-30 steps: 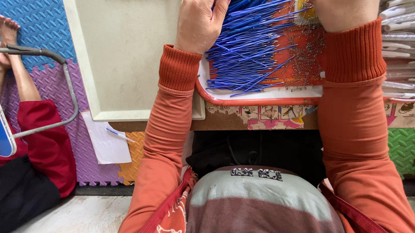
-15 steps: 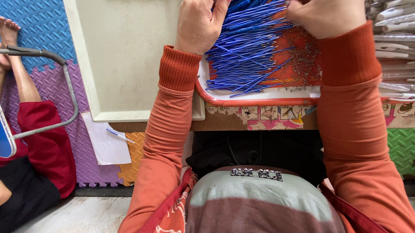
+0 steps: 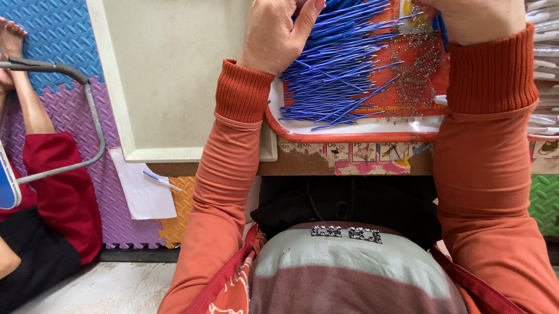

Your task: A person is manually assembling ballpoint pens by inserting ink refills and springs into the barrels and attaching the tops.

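A red-rimmed tray [image 3: 354,137] on the low table holds a heap of thin blue rods [image 3: 345,72] and a scatter of small metal springs [image 3: 417,82]. My left hand [image 3: 280,28], with a ring on one finger, lies on the left side of the heap, fingers curled down into the rods. My right hand [image 3: 468,7] is closed above the tray's right part. The ends of blue rods stick out below its palm. The fingertips of both hands are cut off by the top of the frame. Orange sleeves cover both my arms.
A cream tray [image 3: 163,87] lies left of the red-rimmed one. White tubes [image 3: 550,32] are stacked at the right edge. On the foam-mat floor lie a paper sheet [image 3: 139,188] and a blue pen [image 3: 161,180]. Another person's legs [image 3: 19,99] and a metal frame [image 3: 92,108] are at left.
My right hand dipped left toward the rods, then drew back right and up. My left hand stays on the heap, barely shifting.
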